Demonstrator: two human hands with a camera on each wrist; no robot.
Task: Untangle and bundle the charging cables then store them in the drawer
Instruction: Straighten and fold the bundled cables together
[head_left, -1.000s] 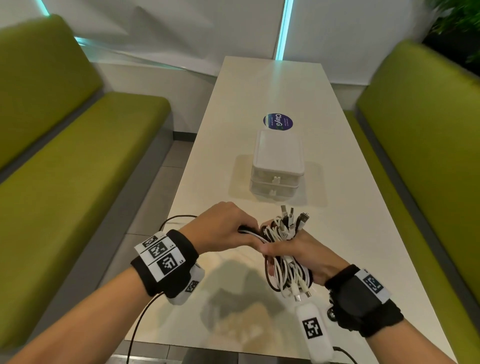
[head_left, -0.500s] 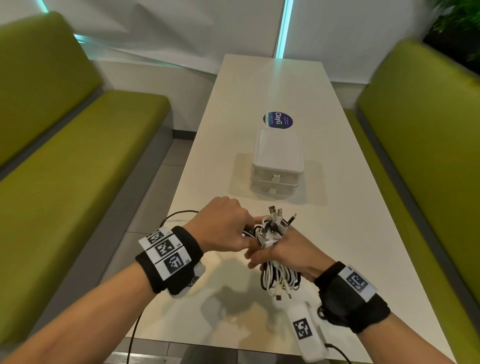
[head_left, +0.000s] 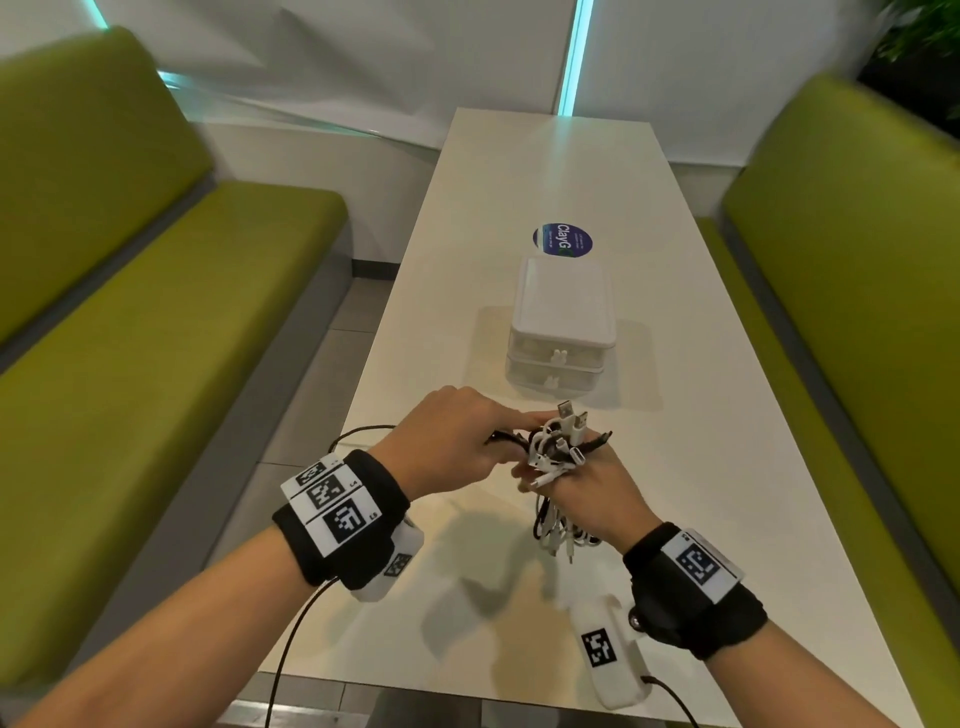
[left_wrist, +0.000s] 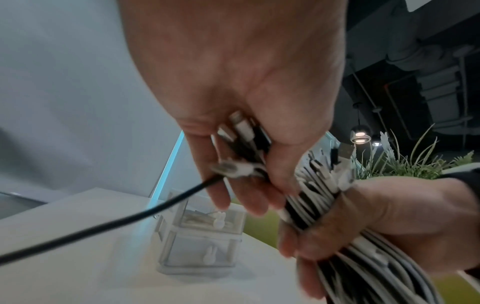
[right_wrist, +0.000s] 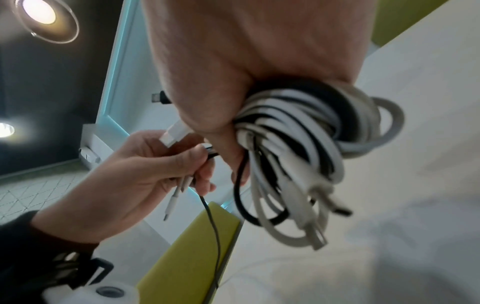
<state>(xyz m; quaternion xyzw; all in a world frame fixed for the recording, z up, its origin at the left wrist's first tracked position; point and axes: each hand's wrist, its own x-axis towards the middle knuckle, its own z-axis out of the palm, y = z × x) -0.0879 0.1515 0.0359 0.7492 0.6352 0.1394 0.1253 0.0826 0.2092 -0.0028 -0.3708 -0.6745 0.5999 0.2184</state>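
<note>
- One bundle of black and white cables (head_left: 558, 457), too tangled to count, is held above the table (head_left: 550, 171), near two stacked drawers (head_left: 561, 338).
- Right hand (head_left: 597, 491) is wrapped around the coils; left hand (head_left: 457, 447) pinches several plug ends.
- Two green benches (head_left: 156, 291) flank the table.

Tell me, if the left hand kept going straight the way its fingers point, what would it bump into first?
The left hand points rightward, and its grip is already on connector ends of the cable bundle. Straight on, it would meet the bundle and, right behind it, the right hand. The drawer box lies farther off, likely out of line.
</note>
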